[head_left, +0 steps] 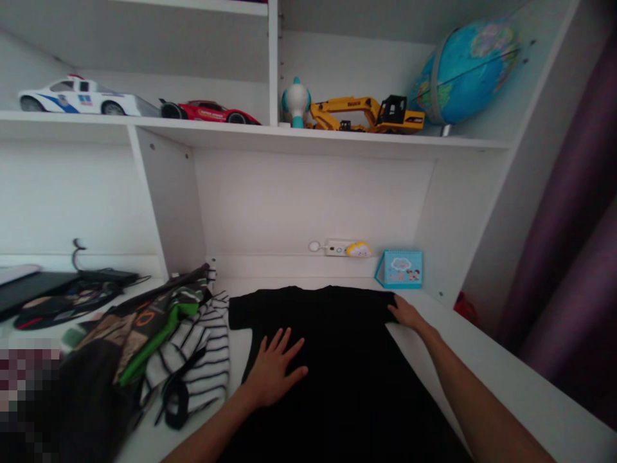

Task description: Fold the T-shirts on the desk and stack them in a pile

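A black T-shirt (337, 360) lies spread out on the white desk, its neck and shoulders toward the back wall and its lower part running out of view at the bottom. Resting flat on its left side is my left hand (274, 373), fingers spread. At the end of the right sleeve, my right hand (407, 314) has its thumb and fingers closed on the sleeve's edge; the fingertips are small in view.
Left of the T-shirt lies a pile of clothes (159, 347), partly striped. A blue desk calendar (403, 269) and a power strip (337, 248) are at the back. Above, a shelf (231, 132) holds toy vehicles and a globe (467, 71). A purple curtain (563, 225) hangs at right.
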Tool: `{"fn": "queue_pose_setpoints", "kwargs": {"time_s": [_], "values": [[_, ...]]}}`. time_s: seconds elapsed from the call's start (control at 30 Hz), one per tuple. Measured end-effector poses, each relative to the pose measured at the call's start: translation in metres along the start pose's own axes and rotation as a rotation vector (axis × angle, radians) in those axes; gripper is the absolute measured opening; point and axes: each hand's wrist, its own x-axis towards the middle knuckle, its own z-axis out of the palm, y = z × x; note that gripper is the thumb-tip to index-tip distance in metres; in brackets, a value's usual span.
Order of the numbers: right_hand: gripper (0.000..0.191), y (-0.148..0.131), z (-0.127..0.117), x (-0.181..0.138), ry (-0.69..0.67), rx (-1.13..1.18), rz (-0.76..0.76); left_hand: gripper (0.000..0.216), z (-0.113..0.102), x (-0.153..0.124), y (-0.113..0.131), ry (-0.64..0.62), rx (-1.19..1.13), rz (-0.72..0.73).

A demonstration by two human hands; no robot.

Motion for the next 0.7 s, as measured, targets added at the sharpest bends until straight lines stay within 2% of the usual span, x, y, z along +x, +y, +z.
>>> {"fn": "queue_pose_setpoints", "kwargs": {"time_s": [0.1,0.2,0.33,0.43,0.5,0.6,0.7], "values": [[0.045,0.007,-0.010,0.009,0.099,-0.032,0.131,0.065,0.000,0.000,0.000,0.005,-0.004,0.002],[0.047,-0.003,-0.007,0.009,0.099,-0.054,0.093,0.064,0.002,0.002,-0.001,0.015,-0.008,0.007],[0.058,-0.033,0.029,-0.012,-0.062,-0.073,-0.098,0.064,0.003,0.002,-0.004,0.013,-0.012,0.005],[0.076,-0.045,0.055,-0.033,-0.151,-0.104,-0.119,0.065,0.002,0.002,-0.002,0.005,-0.009,0.004],[0.079,-0.045,0.062,-0.041,-0.174,-0.131,-0.097,0.065,0.001,0.001,0.001,0.009,-0.007,-0.005],[0.079,-0.039,0.056,-0.042,-0.211,-0.166,-0.077,0.065,0.000,-0.001,0.009,0.032,0.007,-0.035],[0.080,-0.036,0.038,-0.034,-0.274,-0.195,-0.064,0.065,-0.001,-0.004,0.017,0.038,0.004,-0.029]]}}
